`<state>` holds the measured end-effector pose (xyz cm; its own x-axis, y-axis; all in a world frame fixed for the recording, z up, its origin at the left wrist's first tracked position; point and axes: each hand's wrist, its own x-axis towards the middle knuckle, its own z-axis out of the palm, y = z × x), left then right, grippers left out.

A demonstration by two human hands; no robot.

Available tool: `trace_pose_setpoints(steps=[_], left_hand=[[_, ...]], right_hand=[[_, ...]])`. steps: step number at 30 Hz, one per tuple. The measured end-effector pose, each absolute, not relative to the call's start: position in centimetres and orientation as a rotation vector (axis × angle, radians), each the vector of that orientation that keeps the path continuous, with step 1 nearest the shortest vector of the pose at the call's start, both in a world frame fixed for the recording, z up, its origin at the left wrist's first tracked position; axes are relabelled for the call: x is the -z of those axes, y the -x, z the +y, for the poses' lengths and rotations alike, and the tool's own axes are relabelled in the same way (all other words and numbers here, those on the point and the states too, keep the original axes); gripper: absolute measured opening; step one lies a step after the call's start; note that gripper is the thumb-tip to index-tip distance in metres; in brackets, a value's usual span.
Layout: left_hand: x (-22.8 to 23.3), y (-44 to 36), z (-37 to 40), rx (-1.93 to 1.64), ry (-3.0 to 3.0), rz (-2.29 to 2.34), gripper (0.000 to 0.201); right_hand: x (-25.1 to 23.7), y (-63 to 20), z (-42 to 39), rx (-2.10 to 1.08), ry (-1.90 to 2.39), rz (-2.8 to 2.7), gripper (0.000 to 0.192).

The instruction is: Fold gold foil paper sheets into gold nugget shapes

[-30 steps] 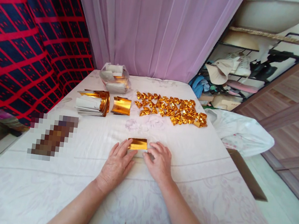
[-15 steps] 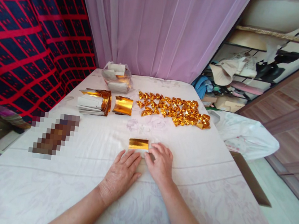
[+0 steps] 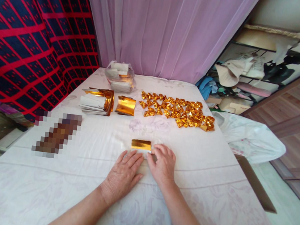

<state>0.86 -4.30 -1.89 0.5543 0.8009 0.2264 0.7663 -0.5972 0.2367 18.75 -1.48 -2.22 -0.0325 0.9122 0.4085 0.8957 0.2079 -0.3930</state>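
Note:
A small folded gold foil paper (image 3: 141, 145) lies flat on the white cloth-covered table (image 3: 202, 177) just beyond my fingers. My left hand (image 3: 124, 173) rests palm down on the cloth, fingers spread, its tips just short of the paper's near edge. My right hand (image 3: 161, 163) lies next to it, fingertips touching the paper's right end and pressing it down. Neither hand grips anything.
Several folded gold pieces (image 3: 177, 111) lie in rows at the back. A stack of gold and white sheets (image 3: 96, 101), a curled gold sheet (image 3: 125, 105) and a clear bag of paper (image 3: 120, 76) sit back left. A blurred object (image 3: 57, 134) lies left. A white bag (image 3: 253, 139) hangs off the right edge.
My left hand has slid back off the gold paper toward me and now lies flat on the cloth. My right hand stays at the paper's right end.

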Motion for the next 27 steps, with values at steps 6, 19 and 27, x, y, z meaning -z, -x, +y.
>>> trace_pose_setpoints(steps=[6,19,27], left_hand=[[1.86,-0.94,-4.31,-0.484,-2.649,1.351,0.046],[1.91,-0.99,-4.38,-0.492,-2.635,1.358,0.045],[1.78,-0.98,-4.38,-0.475,-2.631,1.354,0.046]], right_hand=[[2.11,-18.77,-1.54,-0.044,1.668,-1.918,0.011],[2.0,-18.72,-1.55,-0.072,1.642,-1.896,0.012],[2.0,-18.72,-1.52,-0.066,1.66,-1.908,0.011]])
